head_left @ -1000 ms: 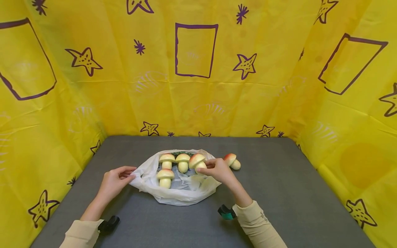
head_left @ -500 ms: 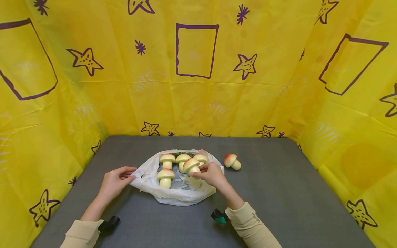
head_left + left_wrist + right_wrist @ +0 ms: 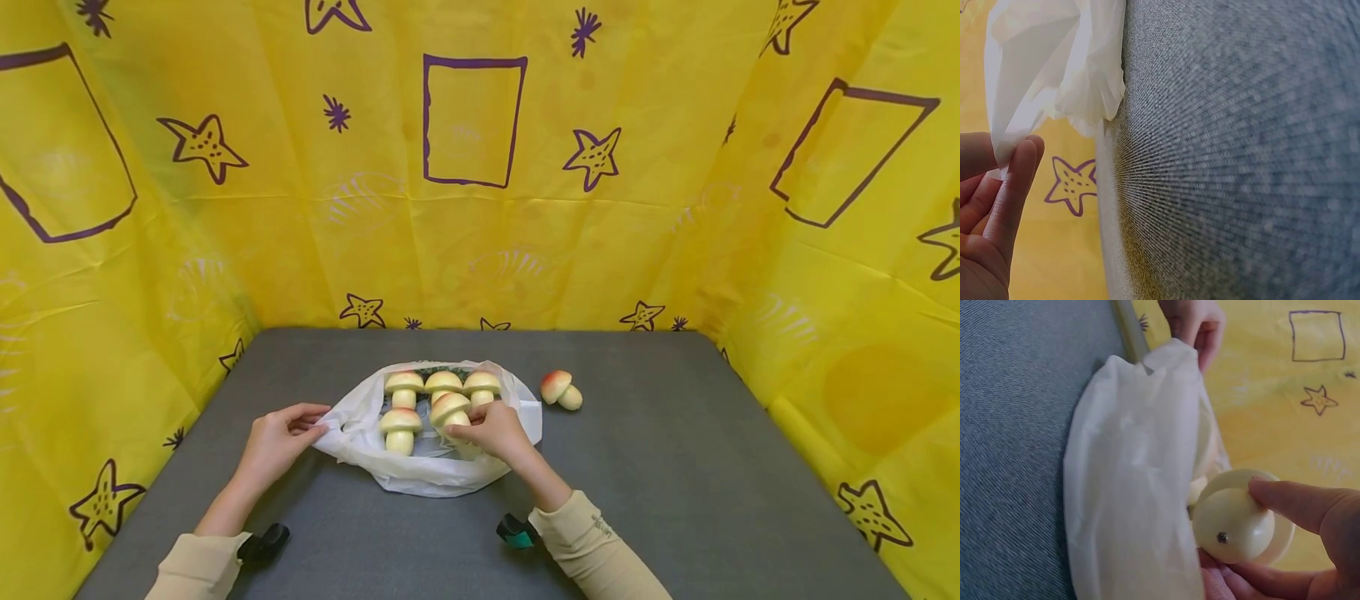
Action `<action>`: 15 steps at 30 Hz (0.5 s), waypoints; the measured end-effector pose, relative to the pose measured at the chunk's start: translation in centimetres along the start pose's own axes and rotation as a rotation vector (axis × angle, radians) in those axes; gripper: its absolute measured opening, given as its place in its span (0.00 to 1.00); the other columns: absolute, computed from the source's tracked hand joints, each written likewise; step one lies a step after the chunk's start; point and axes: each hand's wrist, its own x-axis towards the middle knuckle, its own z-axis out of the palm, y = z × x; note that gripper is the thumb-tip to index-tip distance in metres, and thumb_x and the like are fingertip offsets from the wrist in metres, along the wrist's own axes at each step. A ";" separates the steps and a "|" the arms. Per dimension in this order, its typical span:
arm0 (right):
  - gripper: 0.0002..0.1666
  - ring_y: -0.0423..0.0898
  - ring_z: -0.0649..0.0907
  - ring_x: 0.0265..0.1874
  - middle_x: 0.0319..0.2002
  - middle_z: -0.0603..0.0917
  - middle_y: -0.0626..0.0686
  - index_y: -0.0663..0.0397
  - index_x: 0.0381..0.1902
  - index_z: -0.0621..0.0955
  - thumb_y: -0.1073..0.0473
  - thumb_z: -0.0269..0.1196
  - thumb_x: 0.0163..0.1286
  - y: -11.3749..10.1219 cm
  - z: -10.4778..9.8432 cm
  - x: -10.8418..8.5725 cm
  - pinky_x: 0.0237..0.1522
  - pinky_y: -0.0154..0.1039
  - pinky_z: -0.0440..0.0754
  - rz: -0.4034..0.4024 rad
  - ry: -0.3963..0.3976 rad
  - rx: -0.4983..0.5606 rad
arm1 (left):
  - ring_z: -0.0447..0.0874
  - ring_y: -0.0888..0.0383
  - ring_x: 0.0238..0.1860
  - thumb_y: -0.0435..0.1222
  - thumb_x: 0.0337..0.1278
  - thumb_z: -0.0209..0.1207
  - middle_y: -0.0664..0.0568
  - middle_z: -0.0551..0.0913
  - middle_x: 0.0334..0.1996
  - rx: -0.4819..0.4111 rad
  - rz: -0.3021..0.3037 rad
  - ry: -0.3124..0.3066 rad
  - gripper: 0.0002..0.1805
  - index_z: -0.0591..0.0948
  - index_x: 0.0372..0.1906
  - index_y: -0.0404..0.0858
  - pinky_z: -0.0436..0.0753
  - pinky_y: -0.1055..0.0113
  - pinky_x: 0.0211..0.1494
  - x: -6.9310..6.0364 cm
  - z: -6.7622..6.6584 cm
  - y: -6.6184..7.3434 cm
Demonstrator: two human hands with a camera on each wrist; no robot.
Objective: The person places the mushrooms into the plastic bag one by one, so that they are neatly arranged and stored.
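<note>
My left hand point(image 3: 279, 440) pinches the left edge of a white plastic bag point(image 3: 450, 479), which lies spread with its mouth facing up. In the left wrist view, the bag's corner point(image 3: 1007, 140) sits between thumb and fingers. My right hand point(image 3: 497, 432) grips a toy mushroom point(image 3: 448, 408) with a pale stem and reddish-yellow cap, over the bag's mouth. In the right wrist view, the held mushroom's round stem end point(image 3: 1235, 526) faces the camera. Inside the bag, three mushrooms line the back, including the left one point(image 3: 403, 385), and another mushroom point(image 3: 400, 433) stands at front left.
One more mushroom point(image 3: 561, 390) lies tilted on the grey table point(image 3: 660, 467), right of the bag. Dark green printing point(image 3: 442, 369) shows along the bag's back. Yellow cloth walls point(image 3: 480, 250) with drawn stars enclose the table's back and sides.
My right hand has carried the held mushroom left and toward me, away from the back-right corner, where another mushroom now shows. The left hand keeps its place on the bag's edge.
</note>
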 end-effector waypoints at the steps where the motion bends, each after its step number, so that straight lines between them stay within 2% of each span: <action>1: 0.20 0.35 0.70 0.16 0.14 0.77 0.41 0.53 0.13 0.78 0.48 0.72 0.51 0.0 0.2 0.0 0.18 0.28 0.67 0.000 0.000 -0.001 | 0.78 0.71 0.26 0.31 0.47 0.69 0.50 0.86 0.29 -0.001 0.001 0.002 0.12 0.86 0.41 0.38 0.78 0.81 0.30 0.0 0.0 0.0; 5: 0.20 0.36 0.70 0.15 0.14 0.78 0.43 0.53 0.12 0.79 0.47 0.73 0.50 0.1 0.9 0.0 0.17 0.29 0.66 0.015 0.003 -0.021 | 0.79 0.70 0.27 0.31 0.46 0.69 0.49 0.86 0.29 -0.008 0.003 0.007 0.12 0.86 0.40 0.38 0.78 0.81 0.30 0.0 0.0 0.1; 10: 0.19 0.36 0.70 0.15 0.16 0.80 0.45 0.55 0.15 0.82 0.47 0.73 0.50 0.3 1.6 0.1 0.17 0.29 0.66 0.033 -0.003 -0.032 | 0.79 0.70 0.27 0.31 0.46 0.69 0.49 0.86 0.29 -0.009 0.003 0.016 0.12 0.86 0.40 0.37 0.77 0.82 0.30 0.0 0.0 0.1; 15: 0.20 0.36 0.68 0.13 0.12 0.75 0.43 0.55 0.14 0.81 0.47 0.73 0.50 0.5 2.2 0.2 0.15 0.29 0.64 0.031 0.003 -0.041 | 0.78 0.70 0.27 0.32 0.47 0.69 0.48 0.86 0.30 -0.007 0.000 0.013 0.12 0.86 0.41 0.37 0.77 0.82 0.30 0.0 0.0 0.0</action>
